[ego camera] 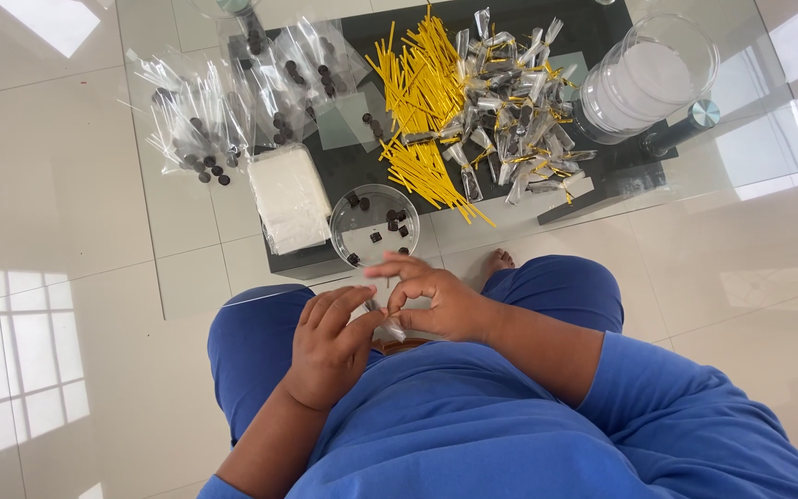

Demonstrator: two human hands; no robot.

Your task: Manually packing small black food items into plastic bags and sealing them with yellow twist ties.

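My left hand [330,344] and my right hand [436,300] meet over my lap, both pinching a small clear cellophane bag [386,323] with something dark inside. Just beyond my fingers, on the glass table [750,148], stands a round clear dish [374,225] with several small dark chocolates. Past it lie two heaps of yellow twist ties [417,83] and a pile of tied, filled little bags [519,102].
Clear bags holding dark pieces [233,111] are spread at the table's left. A white stack in plastic wrap [288,199] lies beside the dish. A big clear jar with a white lid [644,79] stands at the right. My knees in blue [565,286] reach the table edge.
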